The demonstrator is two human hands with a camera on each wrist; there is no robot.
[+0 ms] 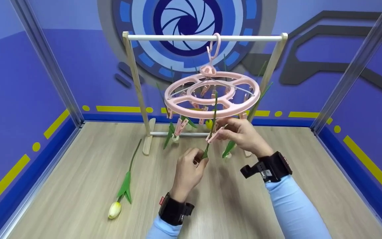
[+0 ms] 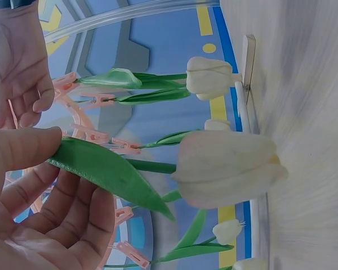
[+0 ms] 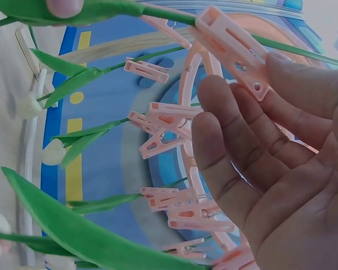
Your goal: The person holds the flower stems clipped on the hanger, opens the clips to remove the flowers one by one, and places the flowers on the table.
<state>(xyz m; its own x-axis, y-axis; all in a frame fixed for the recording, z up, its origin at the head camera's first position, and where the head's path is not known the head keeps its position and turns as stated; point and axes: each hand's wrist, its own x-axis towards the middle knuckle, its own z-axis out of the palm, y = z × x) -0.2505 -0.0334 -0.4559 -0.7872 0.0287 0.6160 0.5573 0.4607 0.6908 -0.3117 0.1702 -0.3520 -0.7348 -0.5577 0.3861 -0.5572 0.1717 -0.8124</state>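
My left hand (image 1: 189,171) pinches a white artificial tulip (image 2: 228,169) by its green leaf and stem, with the bloom hanging down and the stem pointing up past the hanger's ring. With thumb and fingers, my right hand (image 1: 245,136) grips a pink clothespin (image 3: 234,53) at the front of the round pink clip hanger (image 1: 191,112). The clothespin's jaws lie across the tulip's stem. Other white tulips (image 2: 209,77) hang bloom-down from clips around the ring.
A wooden stand (image 1: 135,73) with a white top bar (image 1: 177,38) carries the hanger by its hook. One white-yellow tulip (image 1: 114,210) lies on the wooden table (image 1: 78,199) to the left. Blue printed panels (image 1: 18,83) enclose the back and sides.
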